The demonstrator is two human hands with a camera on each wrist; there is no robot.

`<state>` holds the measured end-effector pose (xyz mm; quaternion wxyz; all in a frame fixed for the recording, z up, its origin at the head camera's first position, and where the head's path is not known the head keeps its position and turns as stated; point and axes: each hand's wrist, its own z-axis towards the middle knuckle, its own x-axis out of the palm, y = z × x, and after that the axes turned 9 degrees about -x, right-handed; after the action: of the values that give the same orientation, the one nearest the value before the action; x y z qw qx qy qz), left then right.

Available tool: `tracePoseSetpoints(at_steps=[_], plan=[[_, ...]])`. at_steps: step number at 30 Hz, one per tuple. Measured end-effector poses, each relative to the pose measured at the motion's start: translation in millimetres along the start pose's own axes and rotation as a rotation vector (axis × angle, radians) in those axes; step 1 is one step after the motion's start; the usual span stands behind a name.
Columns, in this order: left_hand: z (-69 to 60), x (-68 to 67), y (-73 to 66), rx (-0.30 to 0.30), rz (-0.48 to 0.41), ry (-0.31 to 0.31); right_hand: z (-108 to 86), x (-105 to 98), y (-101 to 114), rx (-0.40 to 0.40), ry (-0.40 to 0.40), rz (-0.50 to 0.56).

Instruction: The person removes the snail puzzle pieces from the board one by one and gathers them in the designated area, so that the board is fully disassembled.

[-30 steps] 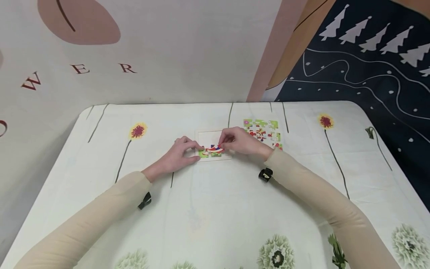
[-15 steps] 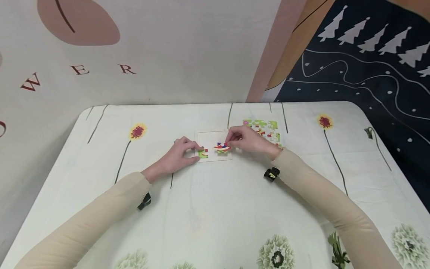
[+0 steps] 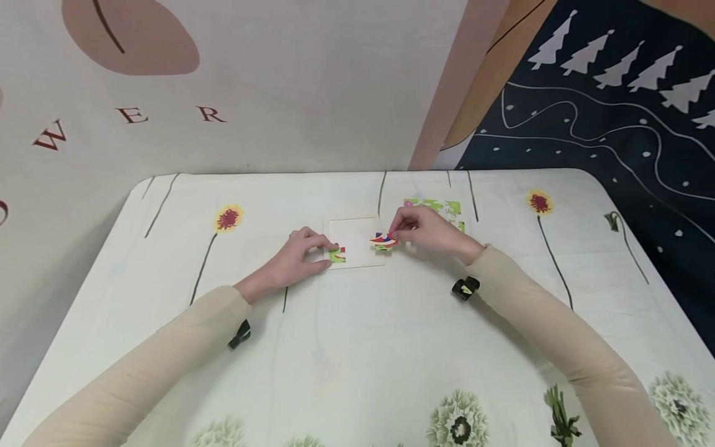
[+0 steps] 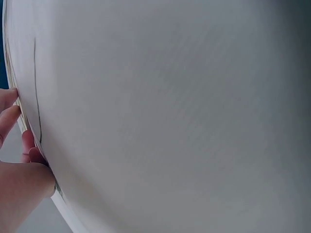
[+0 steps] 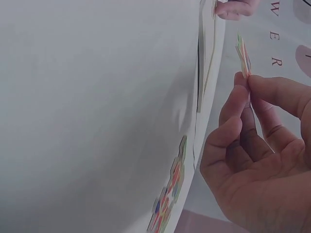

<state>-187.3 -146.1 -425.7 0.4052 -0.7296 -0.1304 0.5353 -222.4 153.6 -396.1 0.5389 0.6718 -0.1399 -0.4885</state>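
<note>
A jigsaw puzzle piece (image 3: 384,240) with red, white and blue stripes and a green lower edge hangs over the right side of the pale puzzle board (image 3: 357,236). My right hand (image 3: 424,230) pinches it between thumb and fingertip; edge-on in the right wrist view, the puzzle piece (image 5: 243,56) is held up off the table. At the board's left side, my left hand (image 3: 301,254) rests with thumb and index finger spread, touching the board near a green and red corner piece (image 3: 337,255). The left wrist view shows only part of the left hand (image 4: 22,179) and the cloth.
Several loose puzzle pieces (image 3: 444,208) in green, pink and red lie right of the board, partly hidden behind the right hand. A white flower-printed cloth (image 3: 335,347) covers the table. A printed wall hanging (image 3: 307,93) stands directly behind the table's far edge.
My right hand has lifted the striped puzzle piece off the board's lower row and carried it rightward. The corner piece stays. My left hand has not moved.
</note>
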Motion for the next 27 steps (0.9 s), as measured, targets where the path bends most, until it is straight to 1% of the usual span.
tracePoseSetpoints(at_steps=[3,9,15,23,27], plan=[[0.4,0.3,0.7,0.003,0.001,-0.001,-3.0,-3.3,-3.4,0.001,-0.007,-0.009],[1.1,0.5,1.6,0.012,0.005,-0.004,-10.2,-10.7,-9.4,0.039,-0.023,-0.045],[0.7,0.7,1.8,0.005,0.001,-0.006,-19.0,-19.4,-15.0,0.043,-0.037,-0.033],[0.3,1.0,1.6,0.008,0.005,-0.009,-30.2,-32.7,-21.3,0.081,-0.066,-0.061],[0.4,1.0,1.4,0.002,0.008,-0.008,-35.9,-38.5,-25.7,0.089,-0.081,-0.043]])
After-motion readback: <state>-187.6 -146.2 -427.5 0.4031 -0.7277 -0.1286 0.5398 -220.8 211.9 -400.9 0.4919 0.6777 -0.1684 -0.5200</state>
